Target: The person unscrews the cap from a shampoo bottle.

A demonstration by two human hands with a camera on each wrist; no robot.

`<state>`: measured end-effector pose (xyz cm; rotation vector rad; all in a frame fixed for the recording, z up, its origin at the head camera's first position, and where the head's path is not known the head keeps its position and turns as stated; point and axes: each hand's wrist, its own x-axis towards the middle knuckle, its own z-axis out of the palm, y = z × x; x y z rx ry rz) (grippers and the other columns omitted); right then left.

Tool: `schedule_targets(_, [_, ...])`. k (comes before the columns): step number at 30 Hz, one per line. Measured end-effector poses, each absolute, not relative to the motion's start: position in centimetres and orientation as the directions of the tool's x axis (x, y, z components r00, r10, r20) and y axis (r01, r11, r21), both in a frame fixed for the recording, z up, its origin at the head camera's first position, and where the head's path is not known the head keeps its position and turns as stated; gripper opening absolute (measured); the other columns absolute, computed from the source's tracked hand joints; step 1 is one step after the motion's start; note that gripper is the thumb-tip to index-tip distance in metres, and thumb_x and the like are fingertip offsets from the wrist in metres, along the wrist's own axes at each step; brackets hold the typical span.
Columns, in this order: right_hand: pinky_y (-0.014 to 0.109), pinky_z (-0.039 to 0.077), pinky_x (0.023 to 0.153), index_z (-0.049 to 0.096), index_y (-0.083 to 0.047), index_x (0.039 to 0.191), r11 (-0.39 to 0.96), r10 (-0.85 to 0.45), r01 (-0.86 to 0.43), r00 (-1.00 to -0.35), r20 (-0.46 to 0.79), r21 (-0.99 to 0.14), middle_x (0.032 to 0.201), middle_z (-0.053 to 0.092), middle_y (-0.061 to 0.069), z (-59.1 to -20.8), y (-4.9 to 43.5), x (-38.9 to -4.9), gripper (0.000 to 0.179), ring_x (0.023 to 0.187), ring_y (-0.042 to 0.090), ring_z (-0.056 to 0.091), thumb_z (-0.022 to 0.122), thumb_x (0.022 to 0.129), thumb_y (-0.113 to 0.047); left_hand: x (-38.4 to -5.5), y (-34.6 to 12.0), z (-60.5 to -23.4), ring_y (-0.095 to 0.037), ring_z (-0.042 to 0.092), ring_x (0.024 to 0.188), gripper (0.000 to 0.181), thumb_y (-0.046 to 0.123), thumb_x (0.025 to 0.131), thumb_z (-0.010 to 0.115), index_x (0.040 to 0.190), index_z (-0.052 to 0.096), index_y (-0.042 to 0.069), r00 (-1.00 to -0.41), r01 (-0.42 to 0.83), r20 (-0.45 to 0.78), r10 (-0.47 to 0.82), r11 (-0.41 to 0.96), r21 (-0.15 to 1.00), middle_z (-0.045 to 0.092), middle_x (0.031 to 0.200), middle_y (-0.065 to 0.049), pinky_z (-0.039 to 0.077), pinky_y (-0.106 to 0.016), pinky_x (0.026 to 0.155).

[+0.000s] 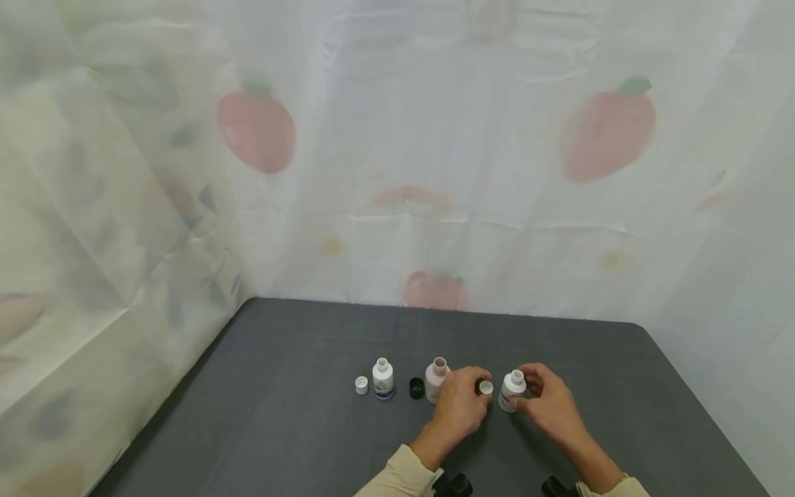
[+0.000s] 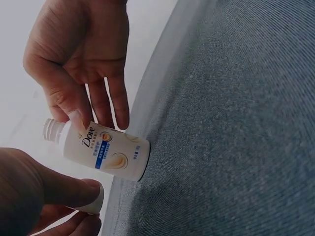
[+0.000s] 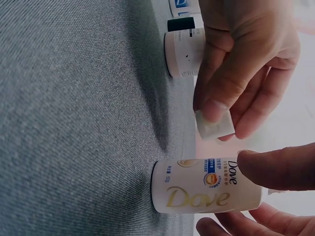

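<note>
A small white Dove bottle (image 1: 511, 399) (image 2: 110, 152) (image 3: 197, 189) stands uncapped on the dark table, its threaded neck showing. My right hand (image 1: 553, 406) holds it from the right, thumb on one side and fingers on the other. Just left of the bottle, my left hand (image 1: 459, 406) pinches a white screw cap (image 1: 486, 388) (image 3: 215, 126) between thumb and fingers. The cap is held off the table, apart from the bottle, with its hollow side facing up. Partly behind the left hand stands a pale pink open bottle (image 1: 437, 378).
A black cap (image 1: 417, 388) lies left of the pink bottle. Farther left stands another open white bottle (image 1: 383, 379) with a white cap (image 1: 361, 385) beside it. The grey table (image 1: 279, 414) meets hanging white curtains (image 1: 497, 262) at its back and left edges.
</note>
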<state>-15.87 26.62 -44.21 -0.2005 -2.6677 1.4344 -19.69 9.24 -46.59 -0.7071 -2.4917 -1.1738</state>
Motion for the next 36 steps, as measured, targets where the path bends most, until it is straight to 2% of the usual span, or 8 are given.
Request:
schedule_targets(11, [0.059,0.051,0.110,0.057,0.004,0.134,0.556,0.160,0.064,-0.987,0.031,-0.829,0.135,0.066,0.029,-44.0,26.6,-15.8,0.055,0.130,0.046,0.061,0.080,0.085,0.001,-19.8,9.5,-47.0,-0.010,0.071,0.080,0.022,0.000,0.078,0.085,0.097,0.080,0.010,-0.842,0.529,0.444,0.307,0.631,0.568,0.078,0.090,0.000,0.056,-0.023,0.069])
schedule_targets(18, [0.060,0.049,0.111,0.056,0.004,0.135,0.551,0.153,0.059,-0.988,0.031,-0.833,0.136,0.065,0.030,-43.7,26.7,-15.9,0.056,0.132,0.047,0.060,0.079,0.084,0.002,-20.0,9.5,-47.2,-0.011,0.073,0.083,0.024,0.002,0.079,0.085,0.099,0.080,0.013,-0.842,0.530,0.406,0.356,0.688,0.495,0.078,0.092,0.000,0.058,-0.023,0.070])
schedule_targets(26, [0.060,0.049,0.111,0.052,0.005,0.138,0.571,0.138,0.064,-0.990,0.018,-0.819,0.140,0.063,0.030,-43.2,27.0,-15.9,0.060,0.134,0.048,0.058,0.079,0.085,0.001,-20.0,9.9,-48.0,-0.012,0.075,0.084,0.028,0.001,0.076,0.084,0.099,0.080,0.016,-0.814,0.558,0.425,0.395,0.733,0.388,0.079,0.091,0.003,0.058,-0.024,0.069])
schedule_targets(31, [0.060,0.046,0.115,0.051,0.003,0.141,0.616,0.136,0.054,-0.990,0.039,-0.786,0.145,0.059,0.029,-42.5,27.5,-15.6,0.057,0.139,0.046,0.054,0.077,0.090,-0.005,-19.3,9.8,-48.0,-0.010,0.076,0.094,0.029,0.007,0.077,0.085,0.104,0.080,0.016,-0.776,0.592,0.461,0.430,0.748,0.300,0.079,0.106,0.004,0.061,-0.025,0.076])
schedule_targets(36, [0.064,0.046,0.113,0.044,0.002,0.148,0.686,0.094,0.011,-0.993,0.074,-0.727,0.153,0.051,0.029,-41.2,27.9,-15.2,0.058,0.144,0.049,0.047,0.071,0.099,-0.016,-18.0,9.1,-46.2,-0.010,0.072,0.115,0.032,0.020,0.087,0.083,0.118,0.078,0.016,-0.738,0.651,0.446,0.506,0.706,0.278,0.074,0.127,0.002,0.059,-0.024,0.096])
